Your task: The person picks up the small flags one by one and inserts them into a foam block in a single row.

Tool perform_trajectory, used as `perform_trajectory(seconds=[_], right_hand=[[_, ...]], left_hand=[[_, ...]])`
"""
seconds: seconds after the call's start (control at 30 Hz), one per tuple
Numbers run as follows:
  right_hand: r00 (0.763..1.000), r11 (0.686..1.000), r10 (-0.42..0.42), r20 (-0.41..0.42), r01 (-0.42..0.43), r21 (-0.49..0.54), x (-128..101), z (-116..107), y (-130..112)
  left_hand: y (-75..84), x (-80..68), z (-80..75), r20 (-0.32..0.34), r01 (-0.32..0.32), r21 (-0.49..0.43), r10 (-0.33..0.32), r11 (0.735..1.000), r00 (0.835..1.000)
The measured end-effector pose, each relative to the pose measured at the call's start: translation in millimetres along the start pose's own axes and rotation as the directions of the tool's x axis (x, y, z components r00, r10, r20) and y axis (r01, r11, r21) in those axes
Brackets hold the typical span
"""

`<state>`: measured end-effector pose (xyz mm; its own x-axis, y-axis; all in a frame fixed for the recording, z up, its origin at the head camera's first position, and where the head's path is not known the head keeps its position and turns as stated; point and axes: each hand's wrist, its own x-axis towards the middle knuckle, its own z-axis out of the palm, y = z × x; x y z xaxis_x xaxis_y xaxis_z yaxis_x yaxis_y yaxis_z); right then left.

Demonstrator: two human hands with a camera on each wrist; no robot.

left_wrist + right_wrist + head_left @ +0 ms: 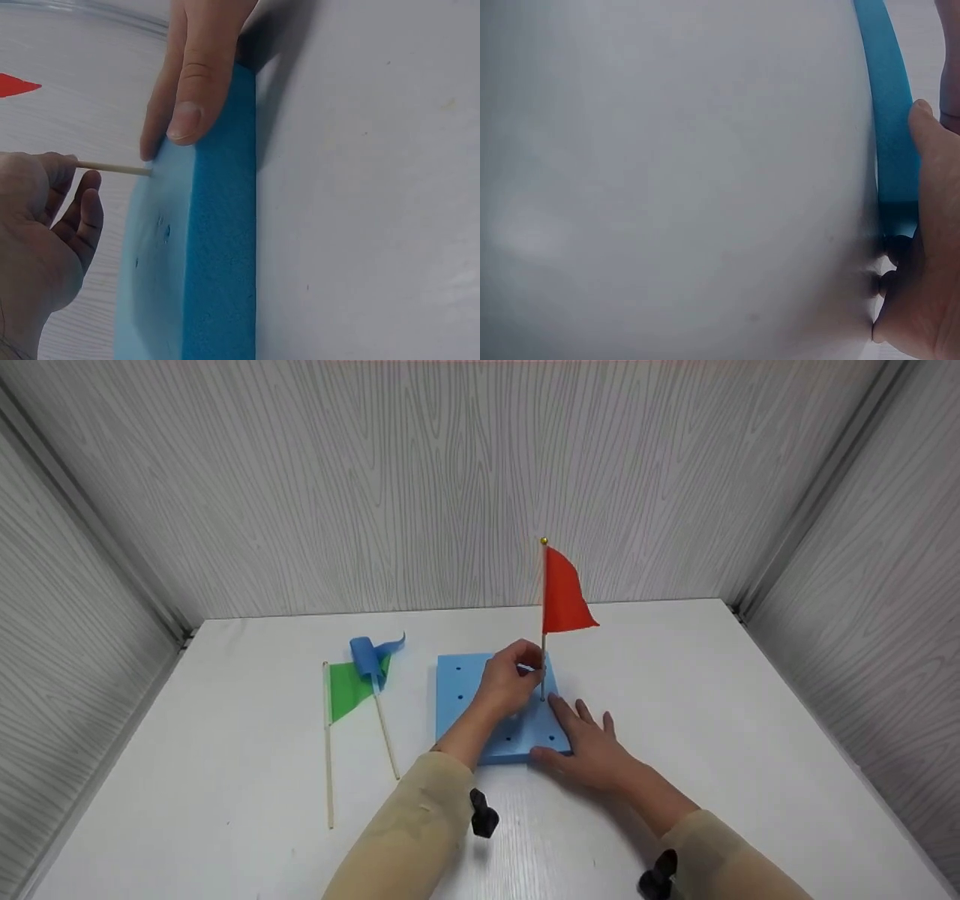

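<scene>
Pinching red flag's stick (544,688) toward right edge of blue block (450,720), left hand (507,681) might snap it by pressing askew, while right hand (596,754), fingers apart, rests at near-right corner.

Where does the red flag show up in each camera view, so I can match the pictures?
Head: the red flag stands just right of centre, above the blue block.
Left wrist: only its red tip at the upper left edge, plus part of its stick lower, left of centre.
Right wrist: not in the picture.
Shared landmark: the blue block, visible in all three.
</scene>
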<state>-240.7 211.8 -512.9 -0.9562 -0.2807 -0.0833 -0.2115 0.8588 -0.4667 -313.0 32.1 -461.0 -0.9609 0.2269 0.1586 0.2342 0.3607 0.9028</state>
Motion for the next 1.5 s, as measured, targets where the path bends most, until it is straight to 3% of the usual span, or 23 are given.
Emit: perform_trajectory(seconds=[0.43, 0.67, 0.83, 1.07, 1.27, 1.5], right_hand=[[1.0, 1.0, -0.002, -0.001, 0.002, -0.004, -1, -1, -1], [1.0, 1.0, -0.006, 0.001, 0.006, -0.012, 3, 0, 2], [1.0, 1.0, 0.007, 0.009, -0.007, -0.017, 6, -2, 2], [1.0, 1.0, -0.007, 0.007, 0.007, 0.003, 8, -1, 4], [1.0, 1.0, -0.014, 0.002, 0.014, 0.007, 8, 0, 5], [1.0, 1.0, -0.019, 0.001, 0.019, 0.006, 7, -1, 3]], left_hand=[[1.7, -3.6, -1.1, -0.007, 0.036, -0.004, -0.036, 0.999, 0.999], [-2.1, -8.9, -21.2, 0.012, 0.057, -0.042, -0.056, 0.997, 0.998], [-1.6, -14.6, -51.0, -0.001, 0.047, -0.046, -0.047, 0.998, 0.999], [-11.8, -29.8, -107.6, -0.04, 0.012, -0.073, -0.015, 0.997, 0.999], [-30.9, -55.5, -164.3, -0.053, 0.013, -0.088, -0.018, 0.996, 0.998], [-68.9, -91.2, -222.3, -0.047, 0.102, -0.108, -0.107, 0.989, 0.993]])
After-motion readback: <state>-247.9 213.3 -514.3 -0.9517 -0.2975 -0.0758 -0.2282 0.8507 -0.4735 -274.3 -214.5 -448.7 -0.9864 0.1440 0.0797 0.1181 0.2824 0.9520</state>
